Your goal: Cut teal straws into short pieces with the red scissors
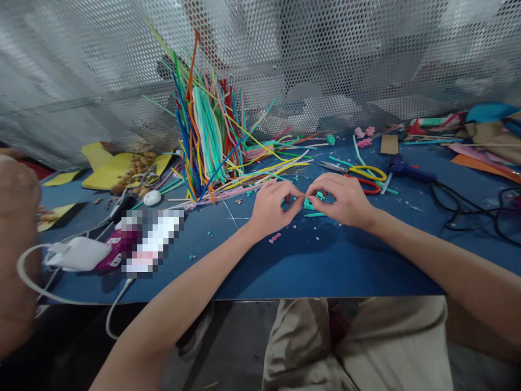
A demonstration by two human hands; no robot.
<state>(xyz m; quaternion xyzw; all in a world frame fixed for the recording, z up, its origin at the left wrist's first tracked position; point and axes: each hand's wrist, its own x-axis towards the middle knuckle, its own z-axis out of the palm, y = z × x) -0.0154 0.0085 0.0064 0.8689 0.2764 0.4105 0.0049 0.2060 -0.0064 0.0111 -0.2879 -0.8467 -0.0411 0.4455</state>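
Note:
My left hand [277, 205] and my right hand [342, 202] meet fingertip to fingertip above the blue table. Both are closed in a pinch, thumb against forefinger. Whatever sits between the fingertips is too small to make out. Just under and behind the fingers lie small teal pieces [310, 204], partly covered by my right hand. A short teal strip [315, 215] rests on the table below them. Beyond my right hand are scissors [368, 173] with yellow and red handles, their blades pointing left. Small pink bits [275, 238] are scattered near my left wrist.
A tall bundle of coloured pipe cleaners [207, 136] stands at the back left. On the left are a phone [157, 244], a white charger [83, 253] with cables and another person's arm [16, 239]. A dark blue glue gun [413, 171] lies right. Perforated metal mesh [325, 65] rises behind.

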